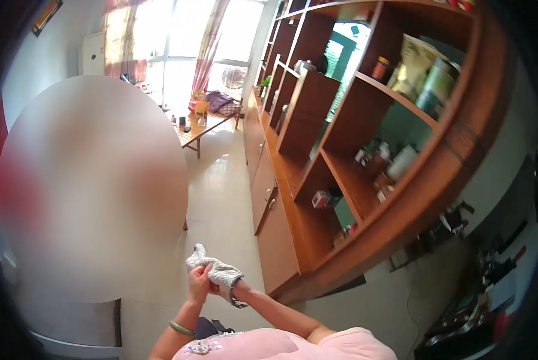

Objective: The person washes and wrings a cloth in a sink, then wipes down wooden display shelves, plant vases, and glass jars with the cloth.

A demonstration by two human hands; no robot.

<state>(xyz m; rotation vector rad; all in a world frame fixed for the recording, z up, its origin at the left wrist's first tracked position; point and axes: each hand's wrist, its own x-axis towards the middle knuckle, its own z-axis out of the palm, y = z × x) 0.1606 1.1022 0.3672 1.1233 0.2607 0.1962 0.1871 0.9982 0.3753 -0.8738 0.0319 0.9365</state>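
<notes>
A whitish knitted work glove (224, 273) with a dark cuff edge covers most of my right hand (218, 277), whose wrist comes out of the cuff. The fingers inside are hidden by the fabric. Bare and closed, my left hand (199, 283) pinches the glove on its near side, by the palm. One end of the glove sticks up, bunched, beyond my hands. Around my left wrist sits a green bangle (182, 329). Both hands are held in front of my body, above the tiled floor.
A tall wooden shelf unit (302, 114) with cupboards runs along the right, holding jars, bags and boxes. A wooden table (206, 127) carrying bags stands near the bright window (179, 30). A large blurred oval hides much of the left side.
</notes>
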